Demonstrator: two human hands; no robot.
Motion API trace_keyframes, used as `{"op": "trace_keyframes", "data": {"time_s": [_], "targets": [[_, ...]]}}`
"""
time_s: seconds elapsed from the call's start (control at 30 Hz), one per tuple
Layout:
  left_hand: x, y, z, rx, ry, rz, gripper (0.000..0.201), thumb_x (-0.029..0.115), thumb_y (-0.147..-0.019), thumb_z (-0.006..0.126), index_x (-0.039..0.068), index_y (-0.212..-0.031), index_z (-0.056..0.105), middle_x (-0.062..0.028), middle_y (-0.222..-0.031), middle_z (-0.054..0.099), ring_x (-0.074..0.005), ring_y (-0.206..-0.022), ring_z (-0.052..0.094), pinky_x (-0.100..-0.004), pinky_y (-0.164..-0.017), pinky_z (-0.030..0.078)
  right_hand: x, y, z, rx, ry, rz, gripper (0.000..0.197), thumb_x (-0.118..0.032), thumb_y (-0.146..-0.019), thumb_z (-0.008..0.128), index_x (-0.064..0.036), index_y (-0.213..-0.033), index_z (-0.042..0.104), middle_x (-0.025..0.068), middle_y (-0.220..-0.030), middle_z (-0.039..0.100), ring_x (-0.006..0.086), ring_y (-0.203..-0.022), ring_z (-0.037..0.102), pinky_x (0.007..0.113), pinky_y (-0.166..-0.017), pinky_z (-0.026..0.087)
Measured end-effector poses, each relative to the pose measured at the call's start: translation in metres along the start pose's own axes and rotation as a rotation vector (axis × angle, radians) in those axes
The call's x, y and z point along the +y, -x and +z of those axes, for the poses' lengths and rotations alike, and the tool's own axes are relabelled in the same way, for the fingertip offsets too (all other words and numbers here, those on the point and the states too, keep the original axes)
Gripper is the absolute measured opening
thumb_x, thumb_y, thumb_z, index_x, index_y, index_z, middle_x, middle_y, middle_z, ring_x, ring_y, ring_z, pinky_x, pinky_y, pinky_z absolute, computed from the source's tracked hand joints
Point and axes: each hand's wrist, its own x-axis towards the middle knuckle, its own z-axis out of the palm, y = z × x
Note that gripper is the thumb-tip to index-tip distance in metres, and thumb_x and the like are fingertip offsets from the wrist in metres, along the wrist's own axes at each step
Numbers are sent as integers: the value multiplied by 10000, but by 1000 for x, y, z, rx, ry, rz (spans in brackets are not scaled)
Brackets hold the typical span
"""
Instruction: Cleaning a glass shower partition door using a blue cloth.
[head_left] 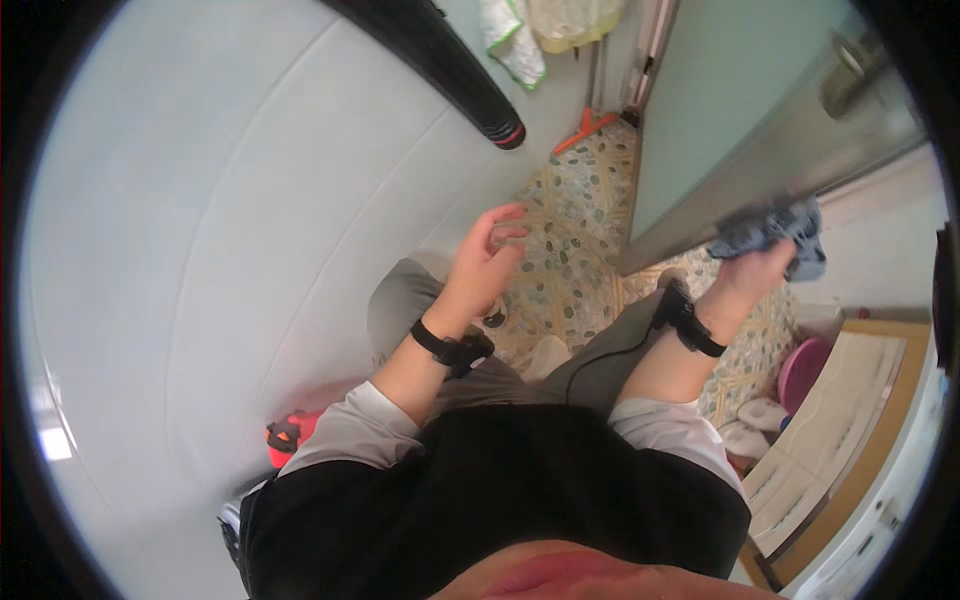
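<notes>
In my right hand [757, 268] is a crumpled blue-grey cloth [770, 235], the fingers wrapped round it and mostly hidden by its folds. The cloth lies at the metal bottom rail [690, 235] of a door with a frosted greenish glass pane [730, 90]; whether it presses on the rail is hard to see. My left hand [487, 262] hangs in the air over the floor, its fingers apart and loosely bent, with nothing in them. Black straps with small devices circle both wrists.
Patterned pebble-look floor [575, 225] lies between the white wall [250, 200] and the door. A black tube-like object [450, 75] slants down from above. An orange squeegee [587, 130] stands behind. At right are a pink basin [803, 375], slippers [762, 413] and a cabinet [835, 430].
</notes>
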Motion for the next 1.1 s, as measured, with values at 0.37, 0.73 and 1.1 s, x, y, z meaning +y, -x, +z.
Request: {"op": "trace_keyframes", "data": {"time_s": [0.37,0.73,1.1], "targets": [[9,-30,37,-97,-3,57,519,-52,-909,525,18,-1421,477,-89,-1422,518,-215,-1232,555,-319,-910,497,65,-3,-45,22,230,53,387,-284,-1025,488,-5,-1272,593,100,-1205,631,215,-1103,599,374,-924,513],[33,-106,114,-117,139,491,825,383,-921,708,-5,-1528,307,-149,-1476,444,-244,-1357,418,-408,-1106,380,40,20,-60,-788,689,271,339,-213,-820,750,-55,-1116,703,184,-1003,730,331,-949,702,406,-834,543],[32,-117,127,117,-6,522,564,341,-931,741,5,-1329,525,-80,-1277,585,-193,-1151,549,-359,-1030,426,17,1,-96,-569,697,283,272,-175,-856,730,-36,-1088,702,180,-972,732,313,-881,709,387,-795,540]]}}
